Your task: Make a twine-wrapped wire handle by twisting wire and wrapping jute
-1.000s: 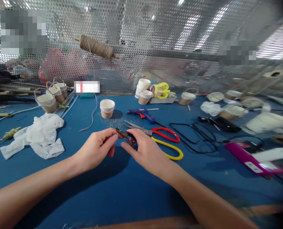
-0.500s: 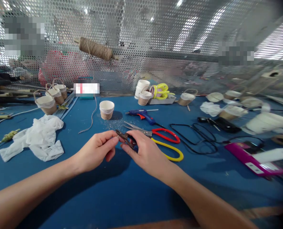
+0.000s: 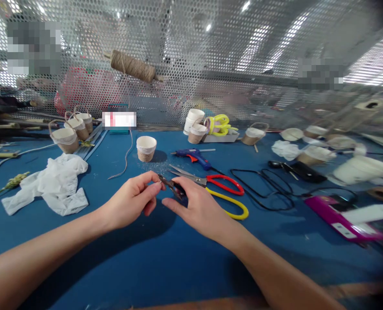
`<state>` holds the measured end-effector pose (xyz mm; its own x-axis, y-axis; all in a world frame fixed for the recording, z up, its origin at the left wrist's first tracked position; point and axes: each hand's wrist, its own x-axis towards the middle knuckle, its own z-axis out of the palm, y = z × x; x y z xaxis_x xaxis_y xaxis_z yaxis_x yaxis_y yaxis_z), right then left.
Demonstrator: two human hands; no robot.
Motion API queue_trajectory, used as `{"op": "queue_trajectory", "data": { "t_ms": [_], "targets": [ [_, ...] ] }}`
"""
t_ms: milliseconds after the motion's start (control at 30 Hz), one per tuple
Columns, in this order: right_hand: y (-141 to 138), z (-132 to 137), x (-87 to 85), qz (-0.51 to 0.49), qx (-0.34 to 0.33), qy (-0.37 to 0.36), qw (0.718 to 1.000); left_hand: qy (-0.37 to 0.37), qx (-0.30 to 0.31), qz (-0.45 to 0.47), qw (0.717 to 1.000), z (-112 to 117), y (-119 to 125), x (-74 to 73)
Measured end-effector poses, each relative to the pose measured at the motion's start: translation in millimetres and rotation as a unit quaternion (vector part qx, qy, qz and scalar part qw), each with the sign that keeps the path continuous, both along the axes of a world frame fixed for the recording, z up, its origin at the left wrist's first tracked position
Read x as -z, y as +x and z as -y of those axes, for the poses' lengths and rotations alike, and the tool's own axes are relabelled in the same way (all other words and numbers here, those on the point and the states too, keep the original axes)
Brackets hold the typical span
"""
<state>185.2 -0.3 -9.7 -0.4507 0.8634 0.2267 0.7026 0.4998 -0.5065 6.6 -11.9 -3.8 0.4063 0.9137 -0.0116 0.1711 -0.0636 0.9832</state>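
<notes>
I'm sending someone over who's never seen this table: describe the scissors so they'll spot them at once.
On the blue tabletop, find the right hand, near the middle, holding dark pliers. Just beyond that hand, which partly hides them, lie the scissors. One red loop and one yellow loop set them apart from the blue hot glue gun farther back.

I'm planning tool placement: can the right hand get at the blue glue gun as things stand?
Probably yes: the blue glue gun lies just beyond the right hand, with only flat-lying scissors between. It would likely need to set down its dark tool first.
</notes>
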Motion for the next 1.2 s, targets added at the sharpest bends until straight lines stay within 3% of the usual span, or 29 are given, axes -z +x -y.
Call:
{"op": "queue_trajectory", "data": {
  "t_ms": [200, 433, 700, 867, 1033, 1200],
  "targets": [
    [1.0, -0.8, 1.6, -0.015, -0.019, 0.039, 0.999, -0.072, 0.056, 0.089, 0.992, -2.9, -2.6, 2.2],
    [1.7, 0.6, -1.9, 0.002, -0.038, 0.048, 0.998, -0.195, 0.113, 0.191, 0.955, -4.4, -6.6, 1.5],
    [1.8, 0.9, -2.0, 0.007, -0.044, 0.061, 0.997, -0.24, 0.159, 0.229, 0.93, -4.3, -10.7, 2.6],
    [0.6, 2.0, -2.6, 0.008, -0.025, 0.057, 0.998, -0.212, 0.131, 0.209, 0.946, -3.8, -8.4, 0.9],
    [0.3, -0.2, 1.7, 0.013, -0.002, 0.068, 0.998, -0.101, 0.043, 0.13, 0.985, -4.9, -3.8, 1.7],
    [-0.8, -0.5, 3.0, 0.012, 0.01, 0.056, 0.998, -0.05, 0.008, 0.086, 0.995, -4.5, -0.4, 4.8]
  ]
}}
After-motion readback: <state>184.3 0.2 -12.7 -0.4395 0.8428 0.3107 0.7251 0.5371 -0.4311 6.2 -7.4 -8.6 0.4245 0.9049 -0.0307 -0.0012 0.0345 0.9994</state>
